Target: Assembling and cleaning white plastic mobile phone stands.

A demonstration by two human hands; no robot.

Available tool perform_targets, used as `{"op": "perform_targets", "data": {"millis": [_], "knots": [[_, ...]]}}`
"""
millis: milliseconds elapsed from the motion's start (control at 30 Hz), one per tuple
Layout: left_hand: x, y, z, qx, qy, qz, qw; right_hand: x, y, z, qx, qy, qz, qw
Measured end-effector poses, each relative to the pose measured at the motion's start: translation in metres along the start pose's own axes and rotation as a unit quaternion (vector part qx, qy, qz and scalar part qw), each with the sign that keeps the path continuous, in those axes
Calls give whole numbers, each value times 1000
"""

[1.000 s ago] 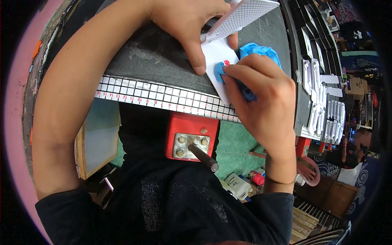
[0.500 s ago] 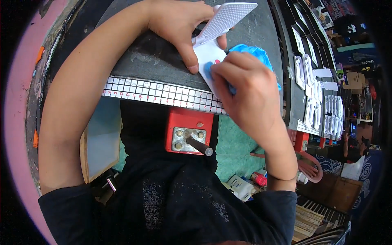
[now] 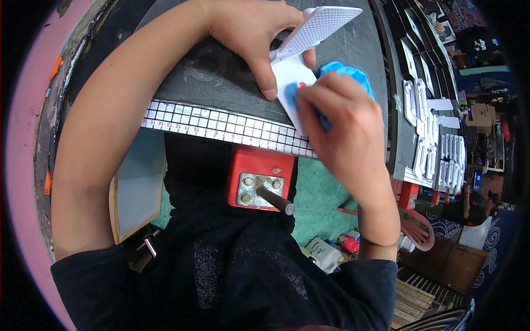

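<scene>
Bracing white stand [image 3: 288, 77] flat near edge of dark table [image 3: 193, 83] in left hand [image 3: 243, 30], pinching blue cloth [image 3: 346, 68] on it in right hand [image 3: 348, 121], apparently being partway through wiping beside red mark [image 3: 302, 84], remainder untellable

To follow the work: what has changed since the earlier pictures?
The scene shifted slightly right in view since the middle picture; the right hand now blurs. Nothing was taken or released: it still holds the blue cloth, the left hand the white piece.
</scene>
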State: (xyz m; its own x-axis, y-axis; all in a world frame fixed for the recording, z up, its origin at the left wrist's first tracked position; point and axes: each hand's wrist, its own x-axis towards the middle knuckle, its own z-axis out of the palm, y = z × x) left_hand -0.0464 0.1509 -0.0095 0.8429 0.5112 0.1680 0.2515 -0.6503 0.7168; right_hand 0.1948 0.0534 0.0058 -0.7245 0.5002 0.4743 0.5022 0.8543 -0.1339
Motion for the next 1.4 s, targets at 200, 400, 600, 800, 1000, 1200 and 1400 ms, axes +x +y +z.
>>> {"op": "perform_targets", "data": {"millis": [200,400,600,800,1000,1200,1400], "knots": [[-1,0,-1,33,-9,-13,999,4,7,1,-26,-6,71,997],[-1,0,-2,123,-35,30,991,3,11,2,-38,5,72,997],[1,-4,3,57,6,24,998,-4,10,1,51,13,58,997],[-1,-9,4,55,16,5,998,-11,8,1,76,7,41,996],[-1,-7,2,107,24,50,993,-6,62,-8,7,57,150,987],[4,5,-8,37,-24,-18,999,-1,113,-3,-66,135,188,971],[14,5,-8,72,-70,-22,995,-5,118,39,-50,136,238,960]]}}
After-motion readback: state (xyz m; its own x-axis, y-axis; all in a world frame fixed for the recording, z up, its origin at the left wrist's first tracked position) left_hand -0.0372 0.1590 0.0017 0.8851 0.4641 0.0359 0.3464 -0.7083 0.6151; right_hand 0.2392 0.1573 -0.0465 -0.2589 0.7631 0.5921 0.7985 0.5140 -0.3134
